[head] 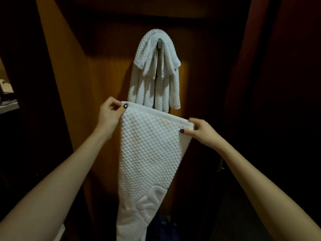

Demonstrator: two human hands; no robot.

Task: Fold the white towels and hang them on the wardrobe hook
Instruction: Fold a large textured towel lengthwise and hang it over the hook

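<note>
The left hand (109,113) and right hand (202,132) each pinch a top corner of a white towel (147,153) (quilted, hanging down). Behind it, folded towels (156,70) drape over the wardrobe hook (160,45).

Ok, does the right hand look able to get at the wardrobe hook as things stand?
Probably not freely: the right hand pinches a corner of the held towel, and hung towels drape over the hook, leaving only a sliver showing. The space between looks open.
</note>
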